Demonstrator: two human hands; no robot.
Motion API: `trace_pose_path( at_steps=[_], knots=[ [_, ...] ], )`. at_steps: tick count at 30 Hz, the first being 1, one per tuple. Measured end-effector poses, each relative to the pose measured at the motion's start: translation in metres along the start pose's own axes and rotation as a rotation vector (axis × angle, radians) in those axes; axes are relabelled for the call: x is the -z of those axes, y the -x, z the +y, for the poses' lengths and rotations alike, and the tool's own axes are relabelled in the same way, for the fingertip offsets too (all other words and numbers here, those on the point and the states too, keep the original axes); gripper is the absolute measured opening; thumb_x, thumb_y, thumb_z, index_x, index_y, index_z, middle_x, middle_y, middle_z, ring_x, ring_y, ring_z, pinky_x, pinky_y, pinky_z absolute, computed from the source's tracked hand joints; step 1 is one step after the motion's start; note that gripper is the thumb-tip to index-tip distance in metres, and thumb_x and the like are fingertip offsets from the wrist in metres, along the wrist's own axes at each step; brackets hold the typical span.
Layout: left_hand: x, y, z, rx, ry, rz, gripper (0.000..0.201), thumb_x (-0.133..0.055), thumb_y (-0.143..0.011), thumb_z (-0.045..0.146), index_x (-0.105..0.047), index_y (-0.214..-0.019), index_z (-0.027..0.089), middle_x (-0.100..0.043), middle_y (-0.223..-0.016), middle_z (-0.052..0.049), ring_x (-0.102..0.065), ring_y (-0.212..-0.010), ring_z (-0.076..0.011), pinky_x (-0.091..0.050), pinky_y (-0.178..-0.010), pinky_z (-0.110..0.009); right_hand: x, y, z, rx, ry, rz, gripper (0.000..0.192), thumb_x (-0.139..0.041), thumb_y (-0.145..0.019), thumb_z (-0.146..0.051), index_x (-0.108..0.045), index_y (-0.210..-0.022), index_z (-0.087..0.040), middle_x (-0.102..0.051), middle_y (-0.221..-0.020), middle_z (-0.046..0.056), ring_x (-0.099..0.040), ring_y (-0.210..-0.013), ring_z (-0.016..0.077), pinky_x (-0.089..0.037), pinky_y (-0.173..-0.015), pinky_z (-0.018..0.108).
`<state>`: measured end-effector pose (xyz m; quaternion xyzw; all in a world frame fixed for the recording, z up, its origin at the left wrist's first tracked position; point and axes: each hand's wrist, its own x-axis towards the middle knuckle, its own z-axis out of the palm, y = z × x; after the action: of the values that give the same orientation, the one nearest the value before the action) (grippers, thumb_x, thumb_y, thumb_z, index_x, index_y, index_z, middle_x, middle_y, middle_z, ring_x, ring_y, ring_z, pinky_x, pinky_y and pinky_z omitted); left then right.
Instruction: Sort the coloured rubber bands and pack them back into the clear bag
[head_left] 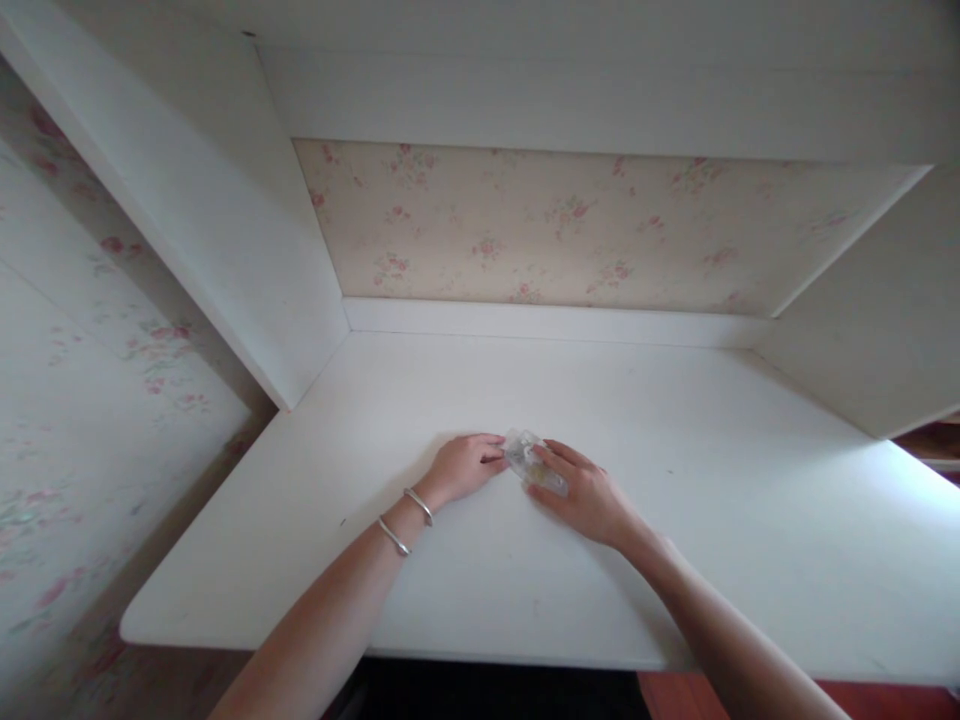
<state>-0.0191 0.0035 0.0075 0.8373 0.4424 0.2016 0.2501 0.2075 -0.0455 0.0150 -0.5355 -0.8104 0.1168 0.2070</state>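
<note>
A small clear plastic packet or box [519, 448] lies on the white desk [465, 580] between my hands; its exact kind and contents are too small to make out. My left hand [465, 467] touches its left edge, fingers pinched together there. Over its right side rests my right hand [579, 487], with thumb and fingers curled around it, hiding part of it. Two silver bangles [406, 522] circle my left wrist.
White side panels [225, 220] rise at the desk's left and right, and a white shelf [600, 100] spans above. Floral wallpaper [525, 225] covers the wall behind. The desk's front edge runs close to my body.
</note>
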Motion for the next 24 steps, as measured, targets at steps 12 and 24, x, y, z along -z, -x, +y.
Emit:
trace_pose_path(
  at_steps=[12,24],
  knots=[
    [-0.003,0.001,0.004,0.011,-0.060,0.049,0.025,-0.047,-0.088,0.034,-0.070,-0.094,0.028,-0.065,-0.110,0.005,-0.061,-0.092,-0.0121,-0.047,-0.084,-0.023,0.059,-0.020,0.117,-0.439,0.099,0.326,0.052,-0.056,-0.075,-0.055,-0.058,-0.118,-0.025,-0.062,-0.109,0.010,-0.062,-0.087,0.0228,-0.047,-0.078,0.037],
    [-0.003,0.003,0.005,0.039,-0.070,0.079,0.024,-0.047,-0.087,0.033,-0.070,-0.094,0.028,-0.065,-0.107,0.005,-0.062,-0.089,-0.0118,-0.047,-0.083,-0.023,0.098,0.000,0.220,-0.782,0.277,0.336,0.070,-0.061,-0.071,-0.048,-0.050,-0.127,-0.007,-0.055,-0.110,0.032,-0.058,-0.092,0.0336,-0.037,-0.065,0.040]
  ],
)
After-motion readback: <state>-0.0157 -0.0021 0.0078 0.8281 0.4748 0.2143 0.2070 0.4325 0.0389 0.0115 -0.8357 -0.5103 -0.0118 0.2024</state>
